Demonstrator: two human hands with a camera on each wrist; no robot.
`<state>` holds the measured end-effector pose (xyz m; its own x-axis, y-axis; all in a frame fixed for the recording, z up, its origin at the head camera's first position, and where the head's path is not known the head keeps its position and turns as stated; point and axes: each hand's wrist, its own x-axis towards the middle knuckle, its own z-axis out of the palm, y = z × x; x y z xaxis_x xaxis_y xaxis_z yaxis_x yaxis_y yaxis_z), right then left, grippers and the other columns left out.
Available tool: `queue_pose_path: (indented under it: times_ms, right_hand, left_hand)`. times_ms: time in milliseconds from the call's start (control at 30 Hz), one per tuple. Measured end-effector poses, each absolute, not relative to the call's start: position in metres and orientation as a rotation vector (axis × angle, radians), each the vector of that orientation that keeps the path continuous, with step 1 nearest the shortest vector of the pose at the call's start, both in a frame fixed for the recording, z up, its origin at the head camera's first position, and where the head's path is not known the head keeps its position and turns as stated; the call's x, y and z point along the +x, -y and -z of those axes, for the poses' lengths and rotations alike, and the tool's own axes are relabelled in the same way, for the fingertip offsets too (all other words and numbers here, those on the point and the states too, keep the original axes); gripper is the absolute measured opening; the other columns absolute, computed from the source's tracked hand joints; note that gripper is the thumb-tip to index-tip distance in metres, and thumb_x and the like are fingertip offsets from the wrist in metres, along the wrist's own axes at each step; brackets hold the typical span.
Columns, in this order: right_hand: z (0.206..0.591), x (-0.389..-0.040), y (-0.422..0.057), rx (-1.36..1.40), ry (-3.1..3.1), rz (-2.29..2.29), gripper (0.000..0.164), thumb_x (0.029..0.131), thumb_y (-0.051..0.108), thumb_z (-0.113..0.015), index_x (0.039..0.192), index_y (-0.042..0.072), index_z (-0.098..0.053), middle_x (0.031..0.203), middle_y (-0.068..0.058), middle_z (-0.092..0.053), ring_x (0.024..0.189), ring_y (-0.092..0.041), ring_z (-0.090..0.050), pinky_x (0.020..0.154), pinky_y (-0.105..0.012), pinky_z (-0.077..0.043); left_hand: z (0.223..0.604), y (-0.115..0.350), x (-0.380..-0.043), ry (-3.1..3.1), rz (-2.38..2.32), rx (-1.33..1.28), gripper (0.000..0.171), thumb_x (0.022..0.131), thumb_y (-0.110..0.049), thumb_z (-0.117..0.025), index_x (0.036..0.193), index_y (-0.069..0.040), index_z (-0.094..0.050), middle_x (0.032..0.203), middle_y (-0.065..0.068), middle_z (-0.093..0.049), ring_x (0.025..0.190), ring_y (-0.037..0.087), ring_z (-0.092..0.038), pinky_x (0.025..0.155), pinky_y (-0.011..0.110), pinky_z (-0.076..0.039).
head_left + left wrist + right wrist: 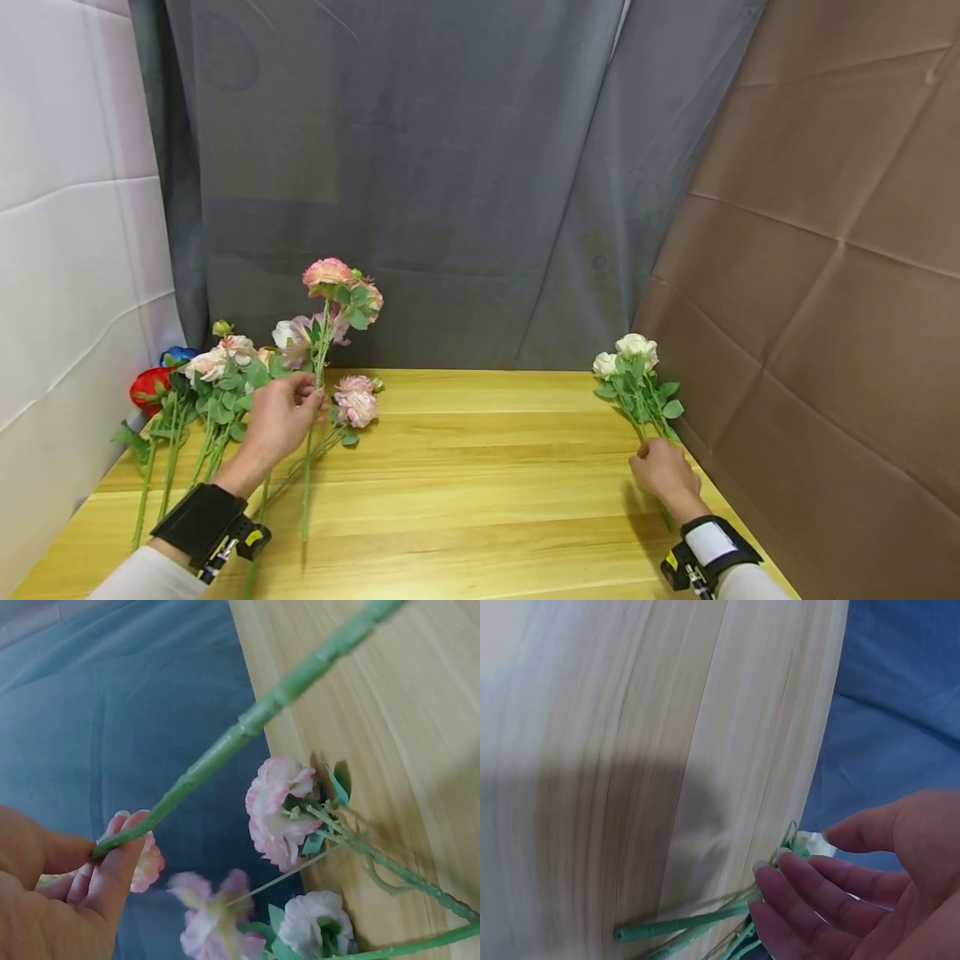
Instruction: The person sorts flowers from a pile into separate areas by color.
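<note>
My left hand pinches the green stem of a pink artificial flower between thumb and fingers. The stem is raised off the table, its blooms up and its lower end hanging down. Behind and beside it lie a mauve flower, a white flower and a pink-and-white flower. On the right, my right hand is over the stems of white roses lying on the table. Its fingers are loosely extended, the thumb apart from them; some fingertips touch or nearly touch the stems.
At the table's left lie a red flower, a blue flower and peach flowers, stems toward me. A grey curtain closes the back of the wooden table. White cloth hangs left, brown cloth right.
</note>
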<state>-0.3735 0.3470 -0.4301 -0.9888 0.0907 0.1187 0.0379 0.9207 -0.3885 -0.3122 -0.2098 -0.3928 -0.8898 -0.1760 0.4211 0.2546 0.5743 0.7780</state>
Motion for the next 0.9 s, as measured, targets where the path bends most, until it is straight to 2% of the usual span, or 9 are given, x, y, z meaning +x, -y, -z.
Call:
queue_pose_path:
  times_ms: [67, 167, 300, 500, 767, 900]
  right_hand:
    - [0.431, -0.372, -0.345, -0.094, 2.948, -0.588, 0.027, 0.095, 0.016, -0.054, 0.069, 0.015, -0.047, 0.06, 0.001, -0.035, 0.051, -0.016, -0.034, 0.05, -0.032, -0.024]
    - [0.43, -0.368, -0.337, -0.068, 2.958, -0.549, 0.017, 0.095, 0.017, -0.057, 0.085, 0.006, -0.063, 0.069, -0.005, -0.054, 0.057, -0.019, -0.047, 0.049, -0.036, -0.036]
    - [0.425, -0.362, -0.314, -0.022, 2.971, -0.519, 0.024, 0.096, 0.018, -0.062, 0.11, 0.0, -0.068, 0.094, -0.013, -0.07, 0.068, -0.023, -0.06, 0.056, -0.044, -0.048]
    - [0.423, -0.351, -0.267, 0.101, 2.966, -0.566, 0.02, 0.094, 0.017, -0.065, 0.108, 0.003, -0.069, 0.097, -0.012, -0.072, 0.071, -0.021, -0.063, 0.055, -0.04, -0.047]
    - [0.419, -0.338, -0.22, 0.278, 2.967, -0.588, 0.017, 0.091, 0.015, -0.069, 0.105, 0.007, -0.072, 0.094, -0.006, -0.071, 0.078, -0.02, -0.065, 0.06, -0.043, -0.051]
    - [0.419, -0.333, -0.2, 0.53, 2.952, -0.756, 0.018, 0.091, 0.013, -0.07, 0.106, 0.003, -0.071, 0.091, -0.007, -0.07, 0.079, -0.021, -0.065, 0.062, -0.042, -0.053]
  left_hand:
    - [0.393, 0.206, -0.313, 2.349, 1.248, -0.079, 0.026, 0.098, 0.004, -0.06, 0.121, 0.017, -0.061, 0.098, 0.026, -0.067, 0.082, 0.035, -0.074, 0.063, 0.03, -0.061]
    - [0.396, 0.201, -0.315, 2.367, 1.176, -0.093, 0.022, 0.096, 0.004, -0.063, 0.115, 0.014, -0.065, 0.094, 0.021, -0.068, 0.081, 0.034, -0.072, 0.063, 0.032, -0.06]
    - [0.401, 0.194, -0.318, 2.373, 1.235, -0.117, 0.019, 0.094, 0.006, -0.064, 0.111, 0.012, -0.066, 0.091, 0.018, -0.068, 0.08, 0.033, -0.072, 0.062, 0.032, -0.059]
    - [0.411, 0.174, -0.326, 2.371, 1.286, -0.154, 0.009, 0.09, 0.007, -0.07, 0.099, 0.007, -0.067, 0.082, 0.011, -0.065, 0.073, 0.022, -0.071, 0.06, 0.025, -0.055]
    - [0.419, 0.136, -0.333, 2.321, 1.512, -0.224, 0.015, 0.083, 0.012, -0.076, 0.094, 0.007, -0.066, 0.074, 0.008, -0.068, 0.064, 0.023, -0.073, 0.06, 0.027, -0.06]
    - [0.421, 0.117, -0.334, 2.272, 1.565, -0.224, 0.017, 0.08, 0.016, -0.076, 0.092, 0.008, -0.067, 0.071, 0.008, -0.066, 0.061, 0.023, -0.072, 0.059, 0.027, -0.06]
